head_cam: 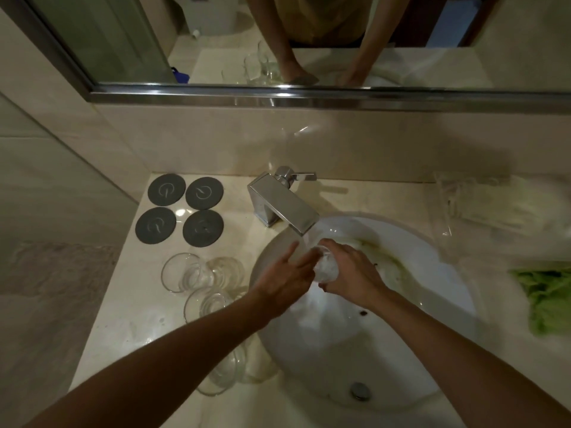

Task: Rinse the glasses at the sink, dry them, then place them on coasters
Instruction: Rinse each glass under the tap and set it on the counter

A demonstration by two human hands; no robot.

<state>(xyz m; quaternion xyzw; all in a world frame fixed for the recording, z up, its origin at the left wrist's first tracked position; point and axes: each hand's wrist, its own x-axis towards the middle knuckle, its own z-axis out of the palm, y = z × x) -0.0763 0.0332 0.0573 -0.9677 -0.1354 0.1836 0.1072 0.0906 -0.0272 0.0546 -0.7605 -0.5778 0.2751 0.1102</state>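
Glass (325, 264) held under tap (285, 208) by right hand (352, 274); left hand (285, 281) touching.

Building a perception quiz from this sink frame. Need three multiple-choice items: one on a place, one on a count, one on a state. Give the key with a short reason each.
1. Where do the coasters lie?
A. Left of the tap, on the counter
B. Inside the basin
C. On the green cloth

2. How many coasters are there?
A. Two
B. Four
C. Six

3. What is the state of the glass over the basin?
A. Standing dry on a coaster
B. Lying on the counter untouched
C. Held under running water

Key: 1 A, they sit on the counter left of the tap. 2 B, four dark round discs show. 3 C, the right hand has it in its grip below the spout, the left hand touching it.
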